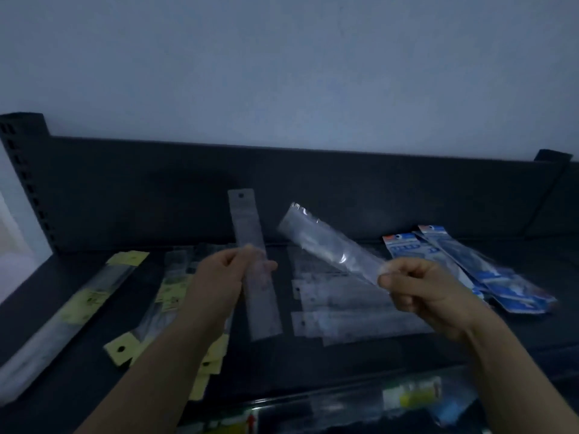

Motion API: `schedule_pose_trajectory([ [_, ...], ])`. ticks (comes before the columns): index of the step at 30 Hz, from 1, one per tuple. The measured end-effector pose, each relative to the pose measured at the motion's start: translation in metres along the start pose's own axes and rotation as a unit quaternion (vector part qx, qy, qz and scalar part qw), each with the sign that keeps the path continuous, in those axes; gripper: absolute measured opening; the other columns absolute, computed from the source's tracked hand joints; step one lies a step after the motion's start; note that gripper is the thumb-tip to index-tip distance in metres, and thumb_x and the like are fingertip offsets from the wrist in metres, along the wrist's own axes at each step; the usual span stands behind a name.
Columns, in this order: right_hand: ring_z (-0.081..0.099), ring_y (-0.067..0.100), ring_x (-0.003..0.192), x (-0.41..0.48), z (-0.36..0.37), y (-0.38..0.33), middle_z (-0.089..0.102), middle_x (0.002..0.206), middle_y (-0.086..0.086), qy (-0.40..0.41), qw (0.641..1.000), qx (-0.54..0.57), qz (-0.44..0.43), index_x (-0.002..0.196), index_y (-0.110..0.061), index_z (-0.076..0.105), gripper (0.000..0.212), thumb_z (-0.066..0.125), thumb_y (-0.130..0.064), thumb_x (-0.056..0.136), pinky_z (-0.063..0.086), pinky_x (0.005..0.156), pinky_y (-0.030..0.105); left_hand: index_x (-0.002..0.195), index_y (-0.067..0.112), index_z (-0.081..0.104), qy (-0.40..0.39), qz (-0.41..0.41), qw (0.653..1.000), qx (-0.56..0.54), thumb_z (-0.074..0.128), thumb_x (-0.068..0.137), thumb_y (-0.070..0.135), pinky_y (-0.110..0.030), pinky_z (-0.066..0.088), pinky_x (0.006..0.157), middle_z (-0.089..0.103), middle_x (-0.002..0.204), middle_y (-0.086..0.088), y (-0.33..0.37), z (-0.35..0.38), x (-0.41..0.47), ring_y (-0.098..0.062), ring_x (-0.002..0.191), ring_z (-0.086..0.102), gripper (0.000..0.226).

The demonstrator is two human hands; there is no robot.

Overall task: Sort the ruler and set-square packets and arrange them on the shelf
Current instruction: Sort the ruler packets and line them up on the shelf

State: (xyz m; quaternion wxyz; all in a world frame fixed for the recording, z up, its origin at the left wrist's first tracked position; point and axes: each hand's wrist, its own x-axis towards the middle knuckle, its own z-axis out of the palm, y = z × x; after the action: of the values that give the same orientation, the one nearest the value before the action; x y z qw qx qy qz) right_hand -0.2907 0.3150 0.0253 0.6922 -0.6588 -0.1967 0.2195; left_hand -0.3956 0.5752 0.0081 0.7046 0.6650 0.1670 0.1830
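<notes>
My left hand (pixel 225 270) pinches a clear ruler packet (pixel 250 242) near its middle and holds it almost upright over the dark shelf (pixel 360 364). With thumb and fingers, my right hand (pixel 416 286) grips one end of a second clear packet (pixel 326 242), which slants up to the left. Under the hands, several clear ruler packets (pixel 344 321) lie side by side on the shelf. Yellow-labelled packets (pixel 169 292) lie to the left. Blue-and-white packets (pixel 470 261) are fanned out at the right.
A long packet with yellow tags (pixel 72 311) lies diagonally at the far left. The shelf's dark back panel (pixel 313 183) rises behind, with a perforated upright (pixel 18 170) at the left. More goods (pixel 407 396) show on a lower level at the front edge.
</notes>
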Motion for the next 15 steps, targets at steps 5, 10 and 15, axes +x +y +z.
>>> schedule_pose_trajectory([
  [5, 0.039, 0.013, 0.045, 0.015, -0.036, -0.022, 0.045, 0.054, 0.007, -0.145, 0.961, -0.22, 0.083, 0.075, -0.006, 0.07, 0.034, 0.091, -0.019, 0.051, 0.035, 0.044, 0.02, 0.098, 0.003, 0.07, -0.08, -0.046, 0.994, 0.051, 0.05, 0.098, 0.022, -0.023, 0.056, 0.058, 0.074, 0.07, -0.003, 0.007, 0.041, -0.016, -0.011, 0.061, 0.069, 0.027],
  [10, 0.048, 0.006, 0.05, 0.039, -0.026, -0.036, 0.058, 0.066, 0.002, -0.087, 0.966, -0.244, 0.012, 0.099, -0.009, 0.067, 0.03, 0.073, 0.006, 0.073, 0.038, 0.044, 0.015, 0.092, 0.006, 0.071, -0.169, -0.046, 0.974, 0.144, 0.058, 0.094, 0.031, -0.046, 0.053, 0.085, 0.074, 0.093, -0.016, 0.001, 0.061, -0.024, -0.032, 0.081, 0.071, 0.028],
  [15, 0.042, 0.007, 0.041, 0.05, -0.006, -0.025, 0.06, 0.065, 0.006, -0.022, 0.994, -0.102, -0.024, 0.107, -0.006, 0.06, 0.043, 0.074, 0.008, 0.07, 0.032, 0.038, 0.016, 0.087, 0.009, 0.071, -0.16, -0.022, 0.968, 0.192, 0.063, 0.09, 0.038, -0.046, 0.056, 0.078, 0.07, 0.087, -0.022, -0.004, 0.074, -0.022, -0.033, 0.077, 0.067, 0.03],
])
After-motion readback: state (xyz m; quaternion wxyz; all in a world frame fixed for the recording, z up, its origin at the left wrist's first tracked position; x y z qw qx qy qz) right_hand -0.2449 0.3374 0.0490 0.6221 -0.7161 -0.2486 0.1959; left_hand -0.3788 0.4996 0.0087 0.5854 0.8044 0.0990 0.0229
